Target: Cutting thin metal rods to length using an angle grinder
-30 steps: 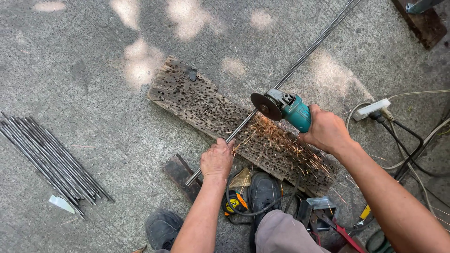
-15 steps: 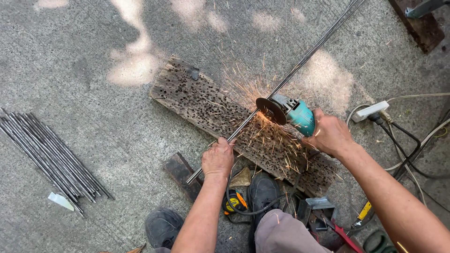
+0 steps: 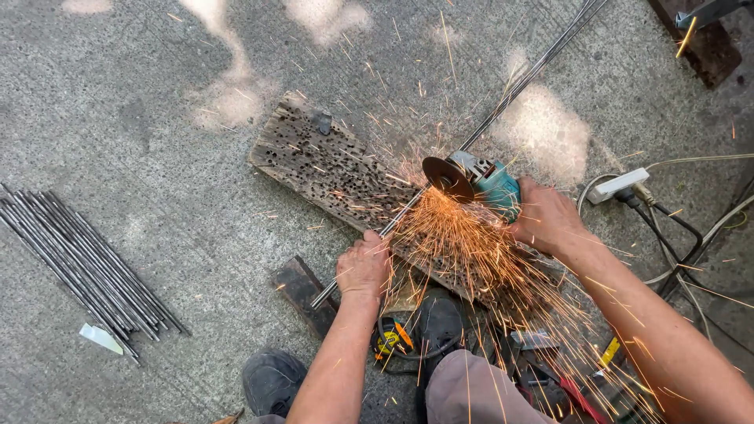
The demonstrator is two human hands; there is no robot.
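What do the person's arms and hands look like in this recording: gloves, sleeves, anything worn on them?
Both hands are bare: no gloves on the left hand or the right hand. Both forearms are uncovered as far as the picture shows, with no sleeve edge in view. No watch, ring or wristband is visible, and no markings show.

Bystanders on the concrete

A bundle of cut rods [image 3: 82, 255] lies at the left, a pale scrap [image 3: 100, 338] just beside its near end. A white power strip [image 3: 619, 185] sits at the right with cables [image 3: 691, 235] trailing from it. A tape measure [image 3: 390, 341] rests by a dark shoe [image 3: 271, 381]; a dark block [image 3: 302, 290] lies near.
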